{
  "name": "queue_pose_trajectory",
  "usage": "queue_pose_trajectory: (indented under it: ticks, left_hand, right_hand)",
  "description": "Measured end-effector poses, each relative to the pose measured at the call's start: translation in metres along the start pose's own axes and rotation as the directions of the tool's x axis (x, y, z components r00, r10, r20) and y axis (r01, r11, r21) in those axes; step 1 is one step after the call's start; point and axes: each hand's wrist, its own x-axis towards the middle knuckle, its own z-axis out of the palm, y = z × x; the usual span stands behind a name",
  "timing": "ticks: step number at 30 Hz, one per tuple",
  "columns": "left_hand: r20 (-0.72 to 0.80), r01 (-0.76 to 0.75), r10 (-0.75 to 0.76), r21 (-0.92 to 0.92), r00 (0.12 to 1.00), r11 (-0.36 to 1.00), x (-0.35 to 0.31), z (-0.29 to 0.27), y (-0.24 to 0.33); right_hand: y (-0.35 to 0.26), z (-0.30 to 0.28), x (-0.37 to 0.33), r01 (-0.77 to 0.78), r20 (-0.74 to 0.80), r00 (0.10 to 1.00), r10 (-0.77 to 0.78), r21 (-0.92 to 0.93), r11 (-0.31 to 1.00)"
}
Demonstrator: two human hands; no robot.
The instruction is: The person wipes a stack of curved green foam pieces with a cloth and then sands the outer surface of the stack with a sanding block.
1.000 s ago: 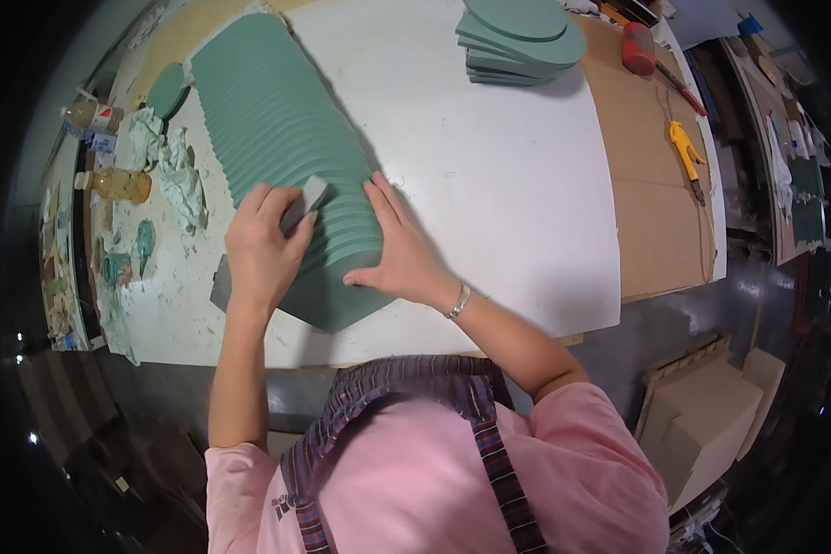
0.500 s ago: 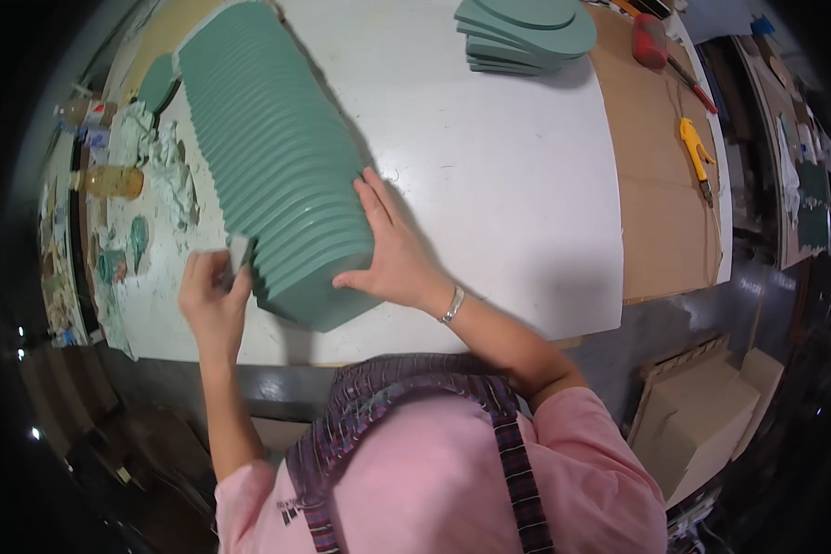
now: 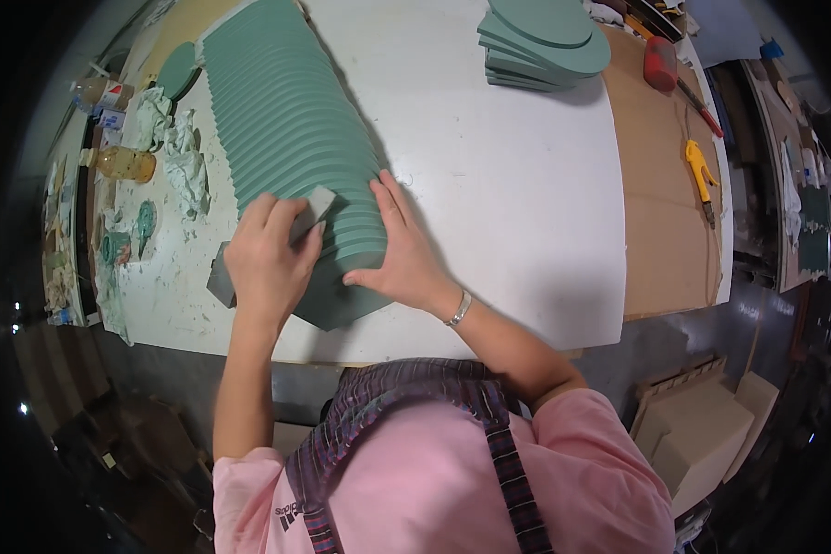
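A long row of green slabs (image 3: 295, 120) lies on the white tabletop, their edges making a ribbed, curved surface. My left hand (image 3: 270, 254) is closed around a grey block (image 3: 321, 201), bringing it over the left side of the ribs near the row's close end. A darker grey piece (image 3: 220, 277) shows on the other side of that hand; whether it belongs to the same block is hidden by the fingers. My right hand (image 3: 406, 245) rests spread on the row's right side, thumb on the near end, fingers along the edge.
Green rounded slabs (image 3: 545, 42) are stacked at the far side. Crumpled cloths (image 3: 186, 180), a bottle of yellowish liquid (image 3: 125, 164) and a green disc (image 3: 177, 71) lie left. At right, a red-headed mallet (image 3: 660, 65) and a yellow air gun (image 3: 700, 171) lie on brown board (image 3: 651, 185).
My left hand has moved right with the grey block, from beside the row onto its ribbed surface. The right hand keeps its hold place; the whole view has shifted slightly.
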Motion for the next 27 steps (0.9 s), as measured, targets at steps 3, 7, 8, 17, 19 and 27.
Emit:
queue_pose_trajectory:
  ticks: [3, 7, 8, 17, 19, 27]
  left_hand:
    - [-0.051, 0.207, -0.205, 0.046, 0.977, 0.977, -0.004, 0.004, -0.057]
    - [-0.052, 0.164, -0.170, -0.107, 0.984, 0.981, -0.005, -0.012, -0.030]
    - [-0.001, 0.058, -0.059, -0.136, 0.998, 0.989, -0.007, -0.011, -0.015]
    - [-0.028, 0.139, -0.144, -0.147, 0.989, 0.979, -0.024, -0.010, -0.015]
    - [0.032, 0.077, -0.076, -0.023, 0.997, 0.997, -0.024, -0.006, -0.005]
    - [0.014, 0.129, -0.129, -0.115, 0.992, 0.985, -0.034, -0.016, -0.009]
  right_hand:
    - [-0.003, -0.004, -0.002, -0.005, -0.002, 1.000, 0.005, 0.028, 1.000]
    - [-0.003, 0.000, -0.002, -0.031, 0.011, 0.999, 0.031, 0.026, 0.999]
    - [-0.002, 0.001, -0.003, -0.022, -0.003, 1.000, 0.022, 0.027, 0.999]
    - [0.000, 0.001, -0.002, 0.003, -0.012, 1.000, -0.002, 0.029, 1.000]
    - [0.000, 0.000, -0.002, 0.002, -0.007, 1.000, -0.002, 0.019, 1.000]
    - [-0.002, 0.000, -0.002, -0.022, 0.012, 1.000, 0.022, 0.030, 0.999]
